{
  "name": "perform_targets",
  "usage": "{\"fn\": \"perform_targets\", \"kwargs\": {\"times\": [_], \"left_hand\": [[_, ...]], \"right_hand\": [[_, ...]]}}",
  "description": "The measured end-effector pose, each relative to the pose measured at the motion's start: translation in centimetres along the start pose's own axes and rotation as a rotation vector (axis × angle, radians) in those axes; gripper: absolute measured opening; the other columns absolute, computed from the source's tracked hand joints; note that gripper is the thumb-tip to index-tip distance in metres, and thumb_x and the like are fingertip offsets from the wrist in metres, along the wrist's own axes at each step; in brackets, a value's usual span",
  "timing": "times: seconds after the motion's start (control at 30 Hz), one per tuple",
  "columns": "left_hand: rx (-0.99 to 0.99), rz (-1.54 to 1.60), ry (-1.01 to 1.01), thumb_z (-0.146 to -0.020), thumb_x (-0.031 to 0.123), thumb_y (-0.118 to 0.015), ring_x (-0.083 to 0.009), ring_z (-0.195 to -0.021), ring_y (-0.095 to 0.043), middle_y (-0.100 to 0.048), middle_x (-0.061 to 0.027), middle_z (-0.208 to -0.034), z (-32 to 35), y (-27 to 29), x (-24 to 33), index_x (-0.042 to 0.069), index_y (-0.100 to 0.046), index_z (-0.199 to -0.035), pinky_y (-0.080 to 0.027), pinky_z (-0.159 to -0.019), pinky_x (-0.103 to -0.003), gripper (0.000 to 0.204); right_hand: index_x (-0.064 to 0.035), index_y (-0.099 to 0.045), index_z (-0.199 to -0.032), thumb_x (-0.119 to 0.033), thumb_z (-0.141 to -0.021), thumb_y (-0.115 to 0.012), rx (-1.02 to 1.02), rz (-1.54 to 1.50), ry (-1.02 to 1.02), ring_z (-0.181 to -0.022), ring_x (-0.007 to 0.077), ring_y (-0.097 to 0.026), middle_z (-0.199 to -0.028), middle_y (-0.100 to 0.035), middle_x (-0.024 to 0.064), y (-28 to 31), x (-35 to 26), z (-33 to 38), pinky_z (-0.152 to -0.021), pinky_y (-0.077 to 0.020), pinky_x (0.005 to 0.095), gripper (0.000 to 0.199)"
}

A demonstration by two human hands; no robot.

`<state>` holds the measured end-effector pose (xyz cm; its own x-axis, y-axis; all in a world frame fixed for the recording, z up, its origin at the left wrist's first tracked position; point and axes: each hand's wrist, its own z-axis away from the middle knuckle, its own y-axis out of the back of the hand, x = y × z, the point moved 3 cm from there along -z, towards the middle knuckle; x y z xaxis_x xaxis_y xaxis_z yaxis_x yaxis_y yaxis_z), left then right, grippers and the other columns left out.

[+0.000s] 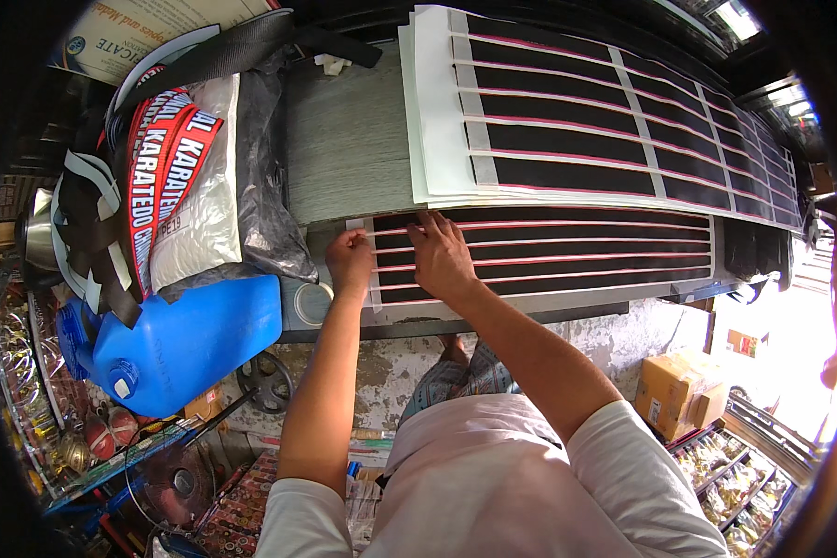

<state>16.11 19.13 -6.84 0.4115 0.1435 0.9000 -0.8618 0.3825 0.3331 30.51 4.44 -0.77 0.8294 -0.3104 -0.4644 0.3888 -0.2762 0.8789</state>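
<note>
A long sheet with black bands divided by thin white and pink lines lies on the grey bench. My left hand is at its left end, fingers curled in and pinched together at the pale edge strip. What exactly the fingertips hold is too small to make out. My right hand rests on the sheet a little further right, its fingers bent and slightly apart over the black bands. Just behind it, a stack of similar printed sheets overlaps the back of this sheet. A roll of pale tape sits beside my left wrist.
On the left are a plastic-wrapped package with red printed ribbons and dark straps, and a blue jug below it. A cardboard box stands at lower right, by trays of small items. A fan is at lower left.
</note>
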Motion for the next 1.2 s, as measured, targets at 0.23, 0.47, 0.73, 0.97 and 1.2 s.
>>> {"fn": "perform_targets", "kwargs": {"times": [0.23, 0.47, 0.73, 0.97, 1.2], "left_hand": [[-0.037, -0.122, -0.027, -0.103, 0.012, -0.069, -0.0127, -0.076, -0.064, -0.075, -0.0054, -0.087, -0.5, 0.7, 0.3, 0.002, -0.080, -0.113, -0.052, -0.072, -0.032, 0.018], [-0.077, -0.093, 0.008, -0.104, 0.012, -0.065, -0.0140, -0.079, -0.064, -0.076, -0.0065, -0.089, -0.4, 0.7, 0.7, 0.003, -0.079, -0.111, -0.052, -0.073, -0.033, 0.018], [-0.098, -0.070, -0.009, -0.101, 0.009, -0.064, -0.0147, -0.083, -0.065, -0.074, -0.0068, -0.091, -0.4, 0.5, 0.5, 0.004, -0.077, -0.111, -0.051, -0.074, -0.033, 0.018], [-0.109, -0.030, 0.030, -0.100, 0.008, -0.063, -0.0148, -0.076, -0.062, -0.070, -0.0043, -0.087, -1.1, 0.9, -0.8, 0.005, -0.077, -0.112, -0.050, -0.070, -0.033, 0.018], [-0.113, -0.026, 0.046, -0.100, 0.009, -0.061, -0.0117, -0.070, -0.058, -0.067, -0.0020, -0.081, -1.1, 0.9, 0.2, 0.004, -0.075, -0.113, -0.047, -0.064, -0.032, 0.020]], "right_hand": [[0.0010, -0.066, -0.142, -0.010, -0.091, -0.063, -0.022, -0.023, 0.172, -0.151, 0.0400, -0.048, -0.158, -0.056, 0.0191, -1.5, -1.9, -0.7, -0.126, -0.0372, 0.0569, 0.053], [0.0041, -0.060, -0.148, -0.013, -0.093, -0.060, -0.136, 0.113, 0.097, -0.154, 0.0387, -0.044, -0.164, -0.050, 0.0177, -2.7, -2.9, -1.7, -0.127, -0.0344, 0.0603, 0.057], [0.0036, -0.054, -0.154, -0.015, -0.097, -0.058, -0.192, 0.228, 0.051, -0.155, 0.0381, -0.042, -0.168, -0.045, 0.0169, -3.1, -3.6, -1.3, -0.127, -0.0342, 0.0592, 0.060], [0.0040, -0.048, -0.160, -0.016, -0.100, -0.054, -0.266, 0.172, 0.056, -0.158, 0.0384, -0.040, -0.172, -0.040, 0.0162, -3.0, -4.3, -1.5, -0.129, -0.0328, 0.0585, 0.063], [0.0015, -0.045, -0.163, -0.017, -0.100, -0.055, -0.300, 0.213, 0.028, -0.160, 0.0375, -0.038, -0.174, -0.038, 0.0144, -3.1, -4.4, -1.3, -0.129, -0.0324, 0.0598, 0.066]]}}
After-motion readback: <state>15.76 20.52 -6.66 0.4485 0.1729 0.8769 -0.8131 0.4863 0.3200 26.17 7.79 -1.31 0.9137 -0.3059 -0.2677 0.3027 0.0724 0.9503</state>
